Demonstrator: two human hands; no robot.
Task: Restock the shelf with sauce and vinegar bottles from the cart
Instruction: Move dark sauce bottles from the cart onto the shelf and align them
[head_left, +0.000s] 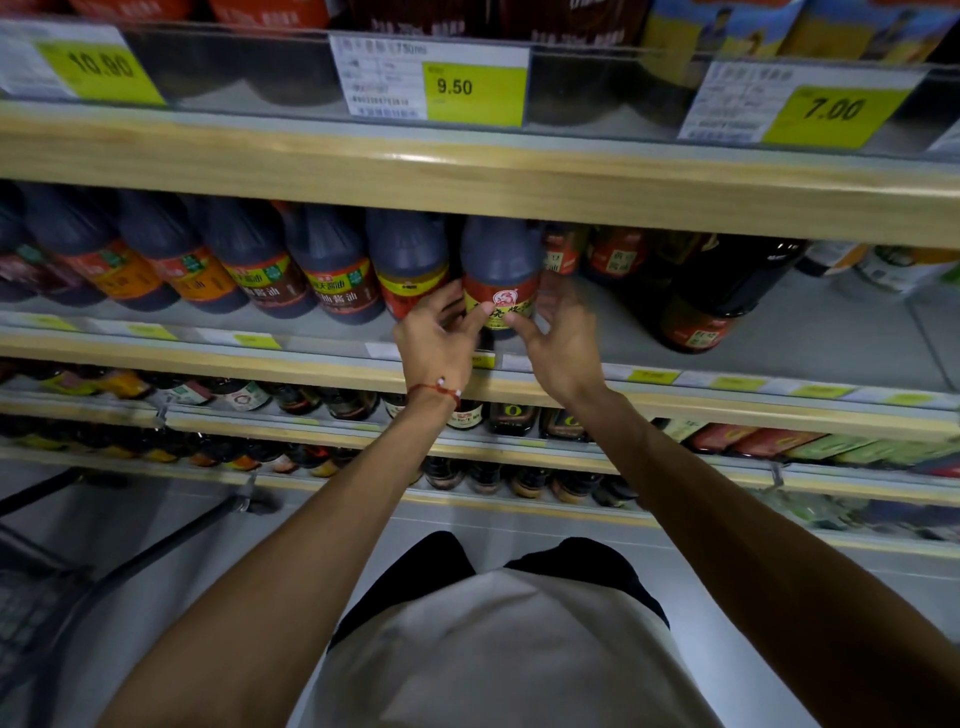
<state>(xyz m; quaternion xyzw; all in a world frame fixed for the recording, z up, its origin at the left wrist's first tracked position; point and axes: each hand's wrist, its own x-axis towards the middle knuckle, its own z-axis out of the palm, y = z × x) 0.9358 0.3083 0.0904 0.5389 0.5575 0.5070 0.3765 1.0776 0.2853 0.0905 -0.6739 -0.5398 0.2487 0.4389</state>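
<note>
1. Nearest you, low and well to the left of the dark bottle, stood the cart (47, 597); its contents were too dim to read.
2. Your left hand (441, 338) held the dark bottle (500, 260) at its label, thumb on the front, fingers curled round the left side. Your right hand (563, 343) was blurred: its thumb lay on the label, but I could not tell whether its fingers closed on the right side.
3. The bottle stood upright at the front of the middle shelf (831, 332). It looked full, so probably heavy, stiff-walled and smooth. The label band you were on gave a better purchase than the bare shoulder. Two hands low on the body suited it.
4. The shelf surface under it was flat, grey and bare to the right of the bottle.
5. Left of the bottle, a row of similar bottles (249, 260) stood close, the nearest almost touching it. To its right sat a large dark jug (727, 291), apart from it.
6. Just above it, the upper shelf edge (467, 182) hid its cap, so headroom looked tight.
</note>
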